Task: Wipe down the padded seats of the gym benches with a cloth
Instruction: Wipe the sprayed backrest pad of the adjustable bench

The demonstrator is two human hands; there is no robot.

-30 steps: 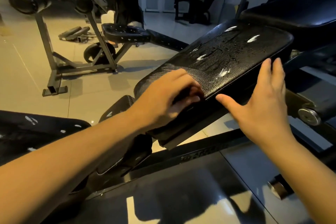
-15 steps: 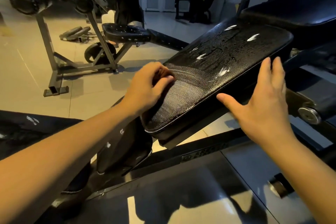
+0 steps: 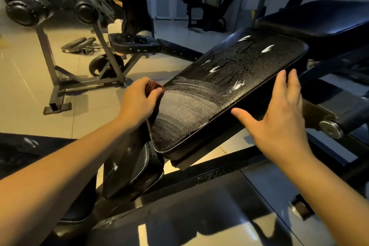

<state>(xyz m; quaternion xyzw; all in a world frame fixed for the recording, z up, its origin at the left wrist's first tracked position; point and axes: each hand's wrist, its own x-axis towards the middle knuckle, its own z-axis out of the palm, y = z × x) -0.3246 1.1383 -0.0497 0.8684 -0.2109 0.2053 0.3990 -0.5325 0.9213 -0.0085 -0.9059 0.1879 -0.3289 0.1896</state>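
most of the cloth (image 3: 154, 86) is buried in the left hand (image 3: 138, 100); only a dark reddish fold shows between the curled fingers and thumb that clutch it, pressed to the far left edge of the padded seat (image 3: 235, 78). the seat is a tilted, round-cornered slab of black pebbled vinyl, beaded wet with white foam dabs higher up and curved smears nearer the cloth. the right hand (image 3: 279, 120) lies flat and unclenched against the seat's right side, thumb spread. another pad (image 3: 319, 20) is cut off at the frame's right.
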